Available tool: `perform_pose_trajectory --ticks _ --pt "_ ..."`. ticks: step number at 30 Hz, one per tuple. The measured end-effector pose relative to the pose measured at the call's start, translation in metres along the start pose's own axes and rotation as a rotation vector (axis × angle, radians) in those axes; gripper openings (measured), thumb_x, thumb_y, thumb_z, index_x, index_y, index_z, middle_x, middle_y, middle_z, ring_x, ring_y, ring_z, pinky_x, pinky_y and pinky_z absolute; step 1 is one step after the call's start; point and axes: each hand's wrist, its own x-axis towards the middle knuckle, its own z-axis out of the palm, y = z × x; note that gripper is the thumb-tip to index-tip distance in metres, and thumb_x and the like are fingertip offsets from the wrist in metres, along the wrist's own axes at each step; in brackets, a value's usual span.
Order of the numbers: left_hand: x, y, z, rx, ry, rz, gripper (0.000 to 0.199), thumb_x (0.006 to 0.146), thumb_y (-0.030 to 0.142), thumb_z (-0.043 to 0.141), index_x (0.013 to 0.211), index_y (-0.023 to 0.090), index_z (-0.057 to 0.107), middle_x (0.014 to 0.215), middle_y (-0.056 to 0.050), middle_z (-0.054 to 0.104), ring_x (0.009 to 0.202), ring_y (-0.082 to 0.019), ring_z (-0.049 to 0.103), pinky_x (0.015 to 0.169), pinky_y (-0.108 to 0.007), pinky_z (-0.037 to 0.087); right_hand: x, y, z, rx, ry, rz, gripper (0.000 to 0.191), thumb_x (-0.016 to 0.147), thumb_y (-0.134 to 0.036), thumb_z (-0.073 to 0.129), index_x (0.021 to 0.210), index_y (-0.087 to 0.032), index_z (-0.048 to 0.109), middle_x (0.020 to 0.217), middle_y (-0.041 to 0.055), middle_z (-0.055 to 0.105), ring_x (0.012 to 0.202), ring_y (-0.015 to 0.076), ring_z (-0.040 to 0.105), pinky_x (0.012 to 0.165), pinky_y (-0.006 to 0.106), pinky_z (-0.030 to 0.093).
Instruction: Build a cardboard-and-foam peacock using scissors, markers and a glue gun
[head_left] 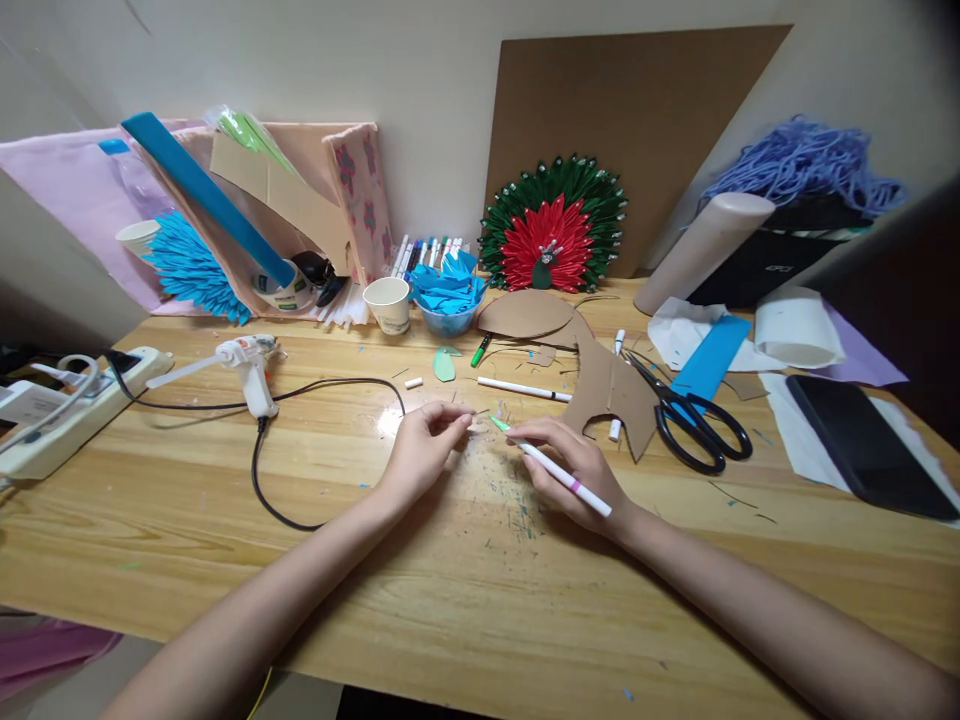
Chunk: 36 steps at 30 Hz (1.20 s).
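Observation:
My left hand [426, 448] is closed in a pinch over the middle of the table. At its fingertips is a small pale piece [478, 426], too small to name. Just to the right, my right hand [574, 470] grips a white marker [566, 478] with a pink band, like a pen, pointing toward the left fingertips. A light green bit [499, 424] shows at the marker's front end; whether it is the tip or a scrap I cannot tell. Beyond the hands lie a light green paper cutout [445, 364], a small white cap [414, 383] and another white marker [525, 389].
Black-handled scissors [694, 430] and a cardboard cutout [611, 385] lie right of my hands, with a phone [874, 445] farther right. A glue gun [251, 375] with its cord stands left. Behind are a paper cup [388, 305], a bowl of blue pieces [448, 295] and a red-green peacock [553, 230].

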Motion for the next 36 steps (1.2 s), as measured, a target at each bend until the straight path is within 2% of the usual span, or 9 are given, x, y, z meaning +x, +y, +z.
perform_pose_trajectory --ticks 4,7,10,12,15,18,22,31,36 --pt "-0.004 0.006 0.004 -0.1 0.028 -0.102 0.02 0.07 0.027 0.066 0.08 0.01 0.065 0.077 -0.005 0.067 0.068 -0.013 0.06 0.066 -0.024 0.046 0.003 -0.002 0.001 -0.044 0.0 -0.099 0.031 0.08 -0.01 0.051 0.107 -0.023 0.056 0.097 0.0065 0.066 0.09 0.0185 0.061 0.077 0.034 0.051" --pt "-0.006 0.008 0.006 -0.167 0.0 -0.156 0.02 0.069 0.028 0.067 0.08 0.011 0.065 0.077 -0.004 0.065 0.068 -0.01 0.057 0.066 -0.022 0.044 0.003 -0.003 0.0 -0.036 -0.025 -0.123 0.032 0.082 -0.011 0.051 0.111 -0.023 0.055 0.099 0.007 0.065 0.092 0.0186 0.061 0.078 0.034 0.051" --pt "-0.009 0.008 0.007 -0.228 -0.035 -0.21 0.022 0.069 0.03 0.068 0.081 0.012 0.065 0.075 -0.002 0.063 0.066 -0.009 0.054 0.064 -0.02 0.042 0.0 -0.001 0.001 -0.022 0.003 -0.078 0.031 0.085 -0.013 0.049 0.113 -0.024 0.055 0.103 0.0063 0.065 0.095 0.0181 0.061 0.081 0.034 0.051" --pt "-0.011 0.007 0.009 -0.242 -0.059 -0.223 0.022 0.07 0.03 0.067 0.082 0.012 0.065 0.076 -0.002 0.062 0.066 -0.008 0.054 0.064 -0.02 0.042 -0.001 0.001 0.002 -0.007 0.082 0.007 0.028 0.088 -0.014 0.046 0.111 -0.025 0.056 0.103 0.0052 0.066 0.093 0.0168 0.063 0.081 0.034 0.051" --pt "-0.013 0.004 0.013 -0.199 -0.108 -0.176 0.019 0.072 0.03 0.065 0.081 0.013 0.064 0.076 -0.003 0.062 0.068 -0.01 0.054 0.066 -0.022 0.043 -0.002 0.004 0.004 0.046 0.164 0.123 0.021 0.086 -0.017 0.052 0.106 -0.024 0.057 0.101 0.0049 0.066 0.09 0.0167 0.064 0.079 0.032 0.053" --pt "-0.016 0.0 0.017 -0.112 -0.155 -0.093 0.018 0.073 0.029 0.064 0.079 0.013 0.063 0.074 -0.003 0.062 0.068 -0.011 0.055 0.068 -0.024 0.043 -0.002 0.006 0.006 0.111 0.152 0.15 0.02 0.08 -0.021 0.061 0.1 -0.023 0.056 0.1 0.0056 0.066 0.088 0.0181 0.065 0.076 0.033 0.055" --pt "-0.017 -0.005 0.021 -0.053 -0.205 -0.024 0.019 0.075 0.031 0.062 0.08 0.013 0.062 0.076 -0.004 0.063 0.07 -0.012 0.056 0.068 -0.025 0.043 -0.002 0.006 0.007 0.139 0.136 0.156 0.015 0.08 -0.02 0.06 0.094 -0.021 0.057 0.093 0.005 0.065 0.081 0.0174 0.066 0.074 0.033 0.056" --pt "-0.016 -0.007 0.021 -0.031 -0.246 -0.04 0.024 0.076 0.035 0.06 0.082 0.012 0.061 0.072 -0.003 0.06 0.064 -0.012 0.054 0.063 -0.025 0.044 -0.005 0.005 0.006 0.13 0.141 0.154 0.016 0.077 -0.015 0.06 0.091 -0.022 0.057 0.087 0.0027 0.065 0.075 0.0157 0.066 0.07 0.031 0.056" --pt "-0.016 -0.006 0.019 -0.032 -0.233 -0.069 0.024 0.075 0.036 0.06 0.08 0.013 0.06 0.069 -0.001 0.058 0.061 -0.01 0.052 0.06 -0.024 0.043 -0.005 0.007 0.007 0.154 0.191 0.189 0.015 0.077 -0.014 0.061 0.089 -0.022 0.057 0.086 0.0028 0.066 0.077 0.0159 0.067 0.069 0.03 0.056"
